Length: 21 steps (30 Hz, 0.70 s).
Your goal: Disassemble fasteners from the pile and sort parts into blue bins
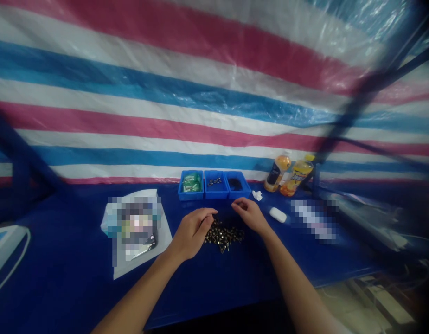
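Loosely curled, the left hand (193,232) rested at the near-left side of a heap of small brassy metal pieces (224,237); the right hand (249,213), thumb and fingertips drawn close together, hung by its far-right side. From where I stood, I couldn't tell whether either gripped anything. Leftmost on the blue table (78,297) sat a white device (5,243), then a white sheet (162,232), partly blurred out. Beyond the heap, three blue bins (215,192) held green packets (191,182), a few metal pieces (214,181) and something dark. Rightward came a crumpled tissue (257,195), a white rounded case (278,215) and two bottles (287,176).
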Tool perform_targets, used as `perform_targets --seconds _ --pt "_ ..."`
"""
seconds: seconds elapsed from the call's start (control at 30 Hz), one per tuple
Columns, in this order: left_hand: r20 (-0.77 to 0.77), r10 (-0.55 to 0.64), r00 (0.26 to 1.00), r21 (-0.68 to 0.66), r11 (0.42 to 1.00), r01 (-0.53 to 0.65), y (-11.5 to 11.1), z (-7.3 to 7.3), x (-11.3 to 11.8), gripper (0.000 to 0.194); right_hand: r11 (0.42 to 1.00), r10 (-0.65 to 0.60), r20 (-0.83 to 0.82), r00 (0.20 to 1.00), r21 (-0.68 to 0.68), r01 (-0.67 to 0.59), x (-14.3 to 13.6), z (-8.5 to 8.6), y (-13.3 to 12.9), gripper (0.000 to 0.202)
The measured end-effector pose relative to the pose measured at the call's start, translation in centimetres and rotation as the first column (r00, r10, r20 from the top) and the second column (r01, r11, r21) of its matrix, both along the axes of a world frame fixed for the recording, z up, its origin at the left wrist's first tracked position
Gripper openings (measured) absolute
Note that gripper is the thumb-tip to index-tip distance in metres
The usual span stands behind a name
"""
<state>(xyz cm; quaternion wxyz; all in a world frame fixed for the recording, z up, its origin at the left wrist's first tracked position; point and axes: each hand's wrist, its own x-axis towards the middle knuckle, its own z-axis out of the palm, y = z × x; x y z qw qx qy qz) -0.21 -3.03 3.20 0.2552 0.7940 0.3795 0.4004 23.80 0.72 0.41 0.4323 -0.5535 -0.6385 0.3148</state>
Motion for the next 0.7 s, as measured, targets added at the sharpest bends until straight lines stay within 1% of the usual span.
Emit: perform_targets --seconds 0.03,0.07,0.13,0.17,0.23,0.33,0.4,0.47,0.53,0.6,0.7 --pt "-0.004 -0.001 1.000 0.000 1.000 0.001 0.0 0.0 0.0 0.035 0.996 0.068 0.125 0.990 0.052 -0.075 0.0 0.0 -0.2 0.029" --pt "-0.008 -0.004 1.000 0.000 1.000 0.004 -0.1 0.1 0.0 0.034 0.986 0.135 0.230 0.964 0.070 -0.155 -0.1 -0.1 -0.4 0.027" --pt "-0.017 -0.012 1.000 0.002 1.000 0.012 -0.1 0.2 0.1 0.034 0.960 0.235 0.367 0.900 0.055 -0.273 -0.2 -0.1 -0.7 0.022" --pt "-0.022 -0.017 1.000 0.003 1.000 0.017 -0.2 0.2 0.1 0.034 0.952 0.260 0.404 0.877 0.046 -0.304 -0.2 -0.2 -0.8 0.019" --pt "-0.027 -0.024 0.999 0.003 1.000 0.024 -0.3 0.3 0.2 0.034 0.947 0.270 0.440 0.857 0.038 -0.318 -0.2 -0.3 -0.8 0.015" --pt "-0.030 -0.025 0.999 0.005 1.000 0.025 -0.3 0.4 0.3 0.034 0.952 0.252 0.447 0.858 0.045 -0.302 -0.2 -0.6 -0.6 0.012" --pt "-0.035 -0.032 0.999 0.006 0.999 0.032 -0.3 0.5 0.3 0.034 0.953 0.243 0.432 0.868 0.059 -0.296 -0.2 -0.6 -0.6 0.010" --pt "-0.042 -0.032 0.999 0.008 0.999 0.032 -0.3 0.4 0.4 0.033 0.959 0.229 0.370 0.901 0.072 -0.273 -0.3 -0.4 -0.7 0.010" --pt "-0.053 -0.009 0.999 0.008 1.000 0.009 -0.3 0.2 0.5 0.030 0.969 0.218 0.244 0.945 0.064 -0.240 -0.7 0.0 -0.8 0.012" --pt "-0.078 0.025 0.997 0.024 0.999 -0.023 -0.1 -0.1 0.7 0.024 0.973 0.224 0.092 0.970 0.043 -0.228 -1.1 0.6 -1.0 0.016" --pt "-0.124 0.049 0.991 0.097 0.995 -0.037 0.2 -0.7 0.9 0.020 0.952 0.307 -0.068 0.949 0.009 -0.307 -1.8 1.3 -1.5 0.020"
